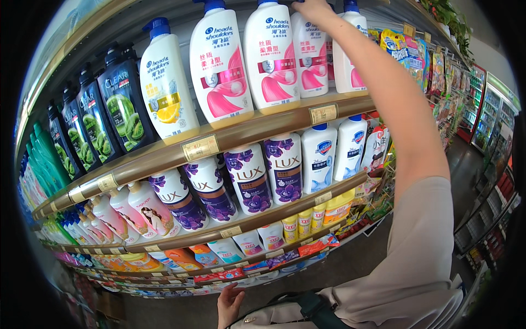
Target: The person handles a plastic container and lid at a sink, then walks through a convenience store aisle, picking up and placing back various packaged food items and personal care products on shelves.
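Observation:
My right arm stretches up to the top shelf. My right hand (314, 9) is closed at the top of a white shampoo bottle (310, 60) with a pink swirl, hiding its pump; the upper edge of the picture cuts off some fingers. This bottle stands slightly behind two similar pink-and-white pump bottles (272, 60) on its left. Another white pump bottle (349, 63) is to its right, partly covered by my forearm. Low down, my left hand (230, 303) hangs in front of the bottom shelves, its fingers loosely bent and apart, holding nothing.
A yellow-labelled bottle (167, 85) and dark green-labelled bottles (123, 98) fill the top shelf leftward. Purple-and-white bottles (249, 178) line the shelf below. Hanging snack packets (402, 49) are on the right, with an aisle floor (463, 172) and glass-door coolers (493, 112) beyond.

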`<state>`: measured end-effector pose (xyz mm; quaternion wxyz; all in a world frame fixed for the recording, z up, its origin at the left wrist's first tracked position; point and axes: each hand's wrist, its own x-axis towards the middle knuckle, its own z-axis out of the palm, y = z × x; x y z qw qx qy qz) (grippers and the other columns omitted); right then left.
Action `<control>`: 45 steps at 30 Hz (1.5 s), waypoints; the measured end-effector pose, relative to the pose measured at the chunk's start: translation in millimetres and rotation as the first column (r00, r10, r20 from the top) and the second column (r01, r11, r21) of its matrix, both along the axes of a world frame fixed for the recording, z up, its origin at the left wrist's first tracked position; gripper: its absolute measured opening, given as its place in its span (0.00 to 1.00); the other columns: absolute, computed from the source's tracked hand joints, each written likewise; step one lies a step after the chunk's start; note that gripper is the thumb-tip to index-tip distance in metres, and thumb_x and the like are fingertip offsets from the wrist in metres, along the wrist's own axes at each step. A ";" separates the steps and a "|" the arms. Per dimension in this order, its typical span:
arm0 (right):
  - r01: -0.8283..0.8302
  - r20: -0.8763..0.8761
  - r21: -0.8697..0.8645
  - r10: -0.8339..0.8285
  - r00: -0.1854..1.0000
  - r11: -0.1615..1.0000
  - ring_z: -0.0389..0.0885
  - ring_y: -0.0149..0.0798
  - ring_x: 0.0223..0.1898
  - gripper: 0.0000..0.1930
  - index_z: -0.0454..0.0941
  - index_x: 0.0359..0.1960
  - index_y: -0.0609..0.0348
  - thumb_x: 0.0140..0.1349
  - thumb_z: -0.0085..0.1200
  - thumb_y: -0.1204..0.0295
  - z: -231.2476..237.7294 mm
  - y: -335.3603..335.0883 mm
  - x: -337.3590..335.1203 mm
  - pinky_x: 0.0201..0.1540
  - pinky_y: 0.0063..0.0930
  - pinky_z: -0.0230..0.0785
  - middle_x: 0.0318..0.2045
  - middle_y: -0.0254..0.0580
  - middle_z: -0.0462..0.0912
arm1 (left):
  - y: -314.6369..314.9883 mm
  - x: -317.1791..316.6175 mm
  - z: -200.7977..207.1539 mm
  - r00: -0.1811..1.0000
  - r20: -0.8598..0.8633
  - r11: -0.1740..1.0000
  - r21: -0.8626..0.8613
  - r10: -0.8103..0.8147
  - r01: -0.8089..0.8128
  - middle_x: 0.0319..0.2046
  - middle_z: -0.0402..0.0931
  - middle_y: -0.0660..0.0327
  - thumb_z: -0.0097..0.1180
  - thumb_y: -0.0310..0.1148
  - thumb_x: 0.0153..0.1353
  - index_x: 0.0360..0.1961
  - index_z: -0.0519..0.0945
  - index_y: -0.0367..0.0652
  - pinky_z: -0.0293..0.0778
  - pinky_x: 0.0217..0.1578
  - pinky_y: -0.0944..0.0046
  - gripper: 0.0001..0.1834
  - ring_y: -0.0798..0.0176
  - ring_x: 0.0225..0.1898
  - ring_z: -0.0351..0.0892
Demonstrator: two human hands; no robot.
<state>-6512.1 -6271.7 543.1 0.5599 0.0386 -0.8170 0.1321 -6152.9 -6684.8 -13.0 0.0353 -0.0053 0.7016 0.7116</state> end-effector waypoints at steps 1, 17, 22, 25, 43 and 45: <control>-0.039 0.029 -0.062 0.041 0.999 0.997 0.77 0.58 0.47 0.28 0.74 0.42 0.75 0.52 0.55 0.55 2.7 -4.2 15.8 0.49 0.42 0.70 0.43 0.70 0.75 | -5.1 -4.9 -6.5 1.000 0.016 1.000 -0.003 -0.009 0.009 0.41 0.79 0.54 0.56 0.22 0.59 0.55 0.68 0.36 0.71 0.45 0.69 0.22 0.67 0.44 0.77; -0.450 -0.025 -0.385 0.479 0.878 0.806 0.79 0.44 0.33 0.23 0.73 0.43 0.76 0.53 0.57 0.65 -22.4 -26.0 87.5 0.36 0.35 0.71 0.35 0.56 0.80 | 4.8 5.1 25.5 0.999 0.031 0.992 -0.117 -0.044 0.047 0.42 0.79 0.57 0.58 0.27 0.60 0.54 0.70 0.37 0.74 0.44 0.68 0.21 0.68 0.43 0.77; -0.441 -0.274 0.334 0.533 0.800 0.833 0.75 0.44 0.50 0.17 0.70 0.49 0.67 0.59 0.54 0.72 -140.5 -61.7 190.0 0.54 0.33 0.65 0.46 0.51 0.76 | 9.7 4.0 18.6 0.999 0.007 0.993 -0.106 -0.047 0.047 0.41 0.79 0.57 0.58 0.28 0.60 0.54 0.70 0.36 0.75 0.43 0.68 0.21 0.68 0.42 0.78; -0.683 0.355 0.655 0.666 0.656 0.323 0.77 0.42 0.42 0.10 0.77 0.39 0.57 0.54 0.56 0.76 -262.5 -116.8 213.6 0.45 0.34 0.69 0.39 0.41 0.78 | 17.7 12.4 12.9 0.999 0.049 0.993 -0.120 -0.003 0.009 0.40 0.79 0.57 0.58 0.31 0.60 0.53 0.70 0.37 0.74 0.44 0.67 0.21 0.67 0.42 0.78; -0.234 0.074 -0.933 -0.492 -0.868 0.273 0.60 0.35 0.64 0.26 0.60 0.65 0.56 0.71 0.39 0.56 -671.0 -272.9 354.2 0.65 0.27 0.51 0.62 0.44 0.65 | 35.8 171.5 -32.3 0.545 0.037 0.507 -0.424 0.837 -0.750 0.42 0.79 0.54 0.60 0.36 0.54 0.50 0.73 0.41 0.75 0.34 0.62 0.22 0.57 0.33 0.81; -0.066 -0.142 -0.948 -0.601 -0.787 0.311 0.53 0.35 0.67 0.30 0.51 0.69 0.56 0.69 0.44 0.61 -657.1 -285.3 354.5 0.67 0.30 0.46 0.66 0.42 0.58 | 38.8 193.1 -36.7 0.482 0.116 0.485 -0.393 0.869 -0.781 0.42 0.79 0.54 0.59 0.33 0.57 0.52 0.71 0.41 0.73 0.45 0.61 0.22 0.57 0.46 0.78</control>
